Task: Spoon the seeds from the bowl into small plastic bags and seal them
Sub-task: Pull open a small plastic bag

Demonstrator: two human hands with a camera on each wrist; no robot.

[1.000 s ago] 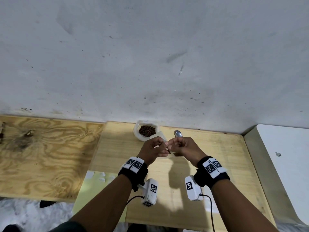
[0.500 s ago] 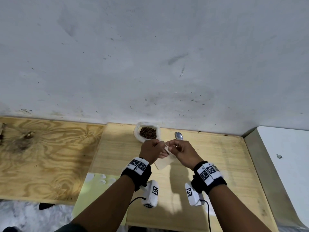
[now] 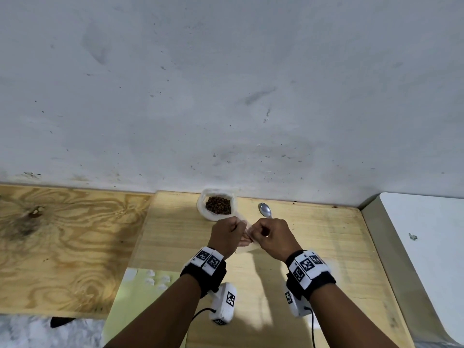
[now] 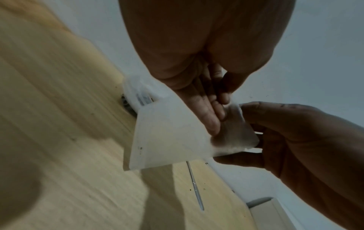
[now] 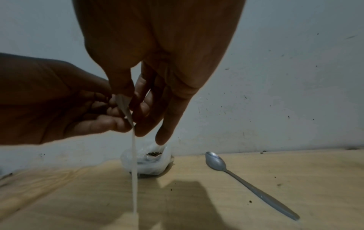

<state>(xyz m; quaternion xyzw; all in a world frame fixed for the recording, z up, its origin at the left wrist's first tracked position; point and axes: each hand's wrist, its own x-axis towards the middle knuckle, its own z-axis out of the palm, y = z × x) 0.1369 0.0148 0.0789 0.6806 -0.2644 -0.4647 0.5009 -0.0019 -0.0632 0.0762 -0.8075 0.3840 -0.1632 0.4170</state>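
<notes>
A small plastic bag [image 4: 173, 137], translucent, flat and milky, hangs above the counter [image 3: 313, 242] between the two hands, its upper edge held and its lower edge free. The left hand [image 3: 227, 233] pinches one upper corner with curled fingers and thumb; the right hand [image 3: 272, 234] pinches the adjoining part of the same edge, so that the hands nearly meet. In the right wrist view the bag is seen edge-on as a thin pale strip.

Behind the hands, near the wall, stands the bowl [image 3: 218, 205], lined or wrapped in crinkled white plastic and holding dark brown seeds [image 3: 219, 205], small and rounded. Just to its right a metal spoon [image 5: 246, 182] with a long slim handle lies flat on the counter, bowl end toward the wall; its handle is partly hidden by the right hand in the head view.

The counter is pale, straight-grained wood with scattered dark specks. A darker plywood board [image 3: 65, 242] with swirling grain adjoins it on the left; a white slab [image 3: 426, 247] on the right. The wall [image 3: 226, 96] is grey-white plaster, scuffed and spotted. Both wrists carry black bands with printed markers.
</notes>
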